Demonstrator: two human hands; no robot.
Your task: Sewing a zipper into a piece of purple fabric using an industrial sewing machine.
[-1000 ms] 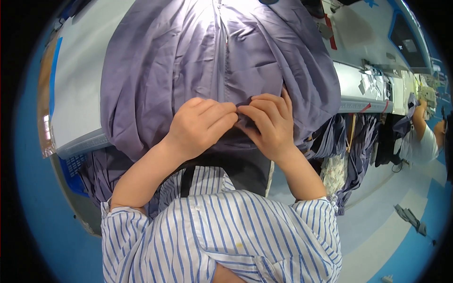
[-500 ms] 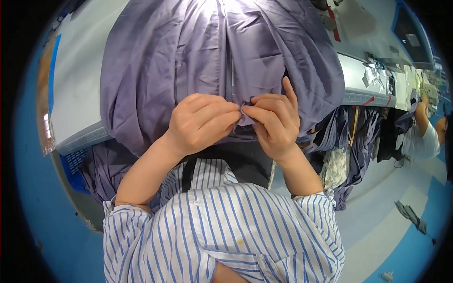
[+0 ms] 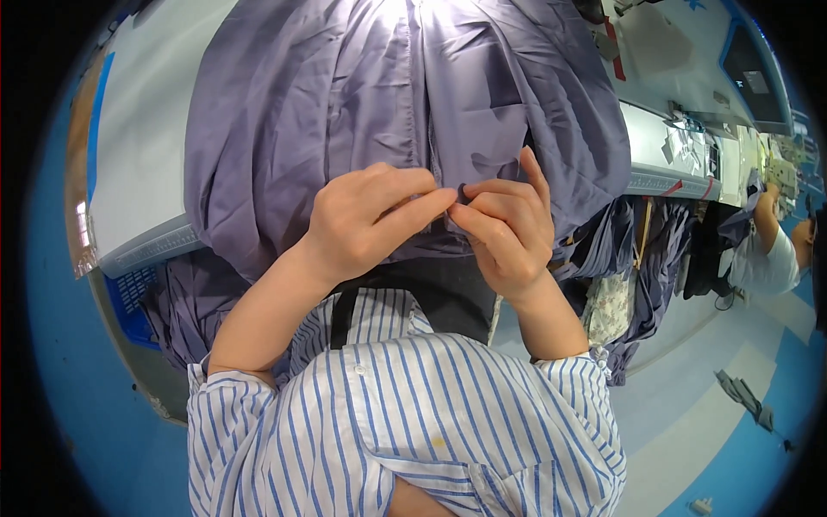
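Note:
A large purple-grey garment point(image 3: 362, 112) is spread over the work table, with a seam running down its middle. At its near edge, my left hand point(image 3: 366, 220) is closed, thumb and forefinger pinching the cloth beside that seam. My right hand point(image 3: 512, 228) pinches the same edge just to the right, its little finger raised. The fingertips of both hands nearly meet. The small bit of cloth between them is mostly hidden by the fingers.
White table top point(image 3: 146, 138) shows at the left. Below the table are a blue basket point(image 3: 129, 297) and hanging purple cloth point(image 3: 659, 267). At the right stand a dark screen point(image 3: 749, 73) and scraps; farther off, a co-worker's arm point(image 3: 767, 220) handles cloth. A grey cloth point(image 3: 745, 396) lies on the floor.
Both hands have shifted slightly right. My left thumb and forefinger have slid toward my right fingertips, and less of the pinched cloth shows between them.

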